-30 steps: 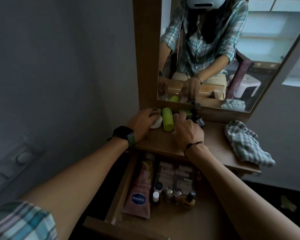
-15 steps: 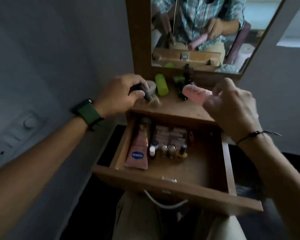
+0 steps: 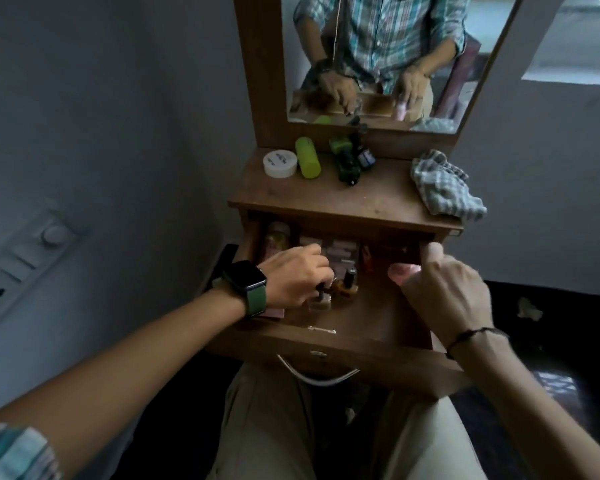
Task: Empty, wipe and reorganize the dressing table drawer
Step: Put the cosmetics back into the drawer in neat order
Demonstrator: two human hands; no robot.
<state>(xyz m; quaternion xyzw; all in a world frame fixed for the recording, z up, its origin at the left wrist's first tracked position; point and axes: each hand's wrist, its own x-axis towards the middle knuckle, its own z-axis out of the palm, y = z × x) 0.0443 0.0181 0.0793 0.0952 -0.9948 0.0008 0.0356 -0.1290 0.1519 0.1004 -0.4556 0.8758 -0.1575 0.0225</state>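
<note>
with the drawer (image 3: 329, 336) pulled open under the bench (image 3: 329, 199), the left hand (image 3: 291, 275) pinched a small bottle (image 3: 321, 299) onto its floor while the right hand (image 3: 447, 292) clasped a pink tube (image 3: 400, 273), best laid flat beside the bottles.

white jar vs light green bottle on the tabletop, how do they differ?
The white jar is low, wide and round, standing on its base with its printed lid facing up; the light green bottle is a longer, narrower cylinder lying on its side. Jar is white, bottle bright green. Both sit side by side at the tabletop's back left, below the mirror.
</note>
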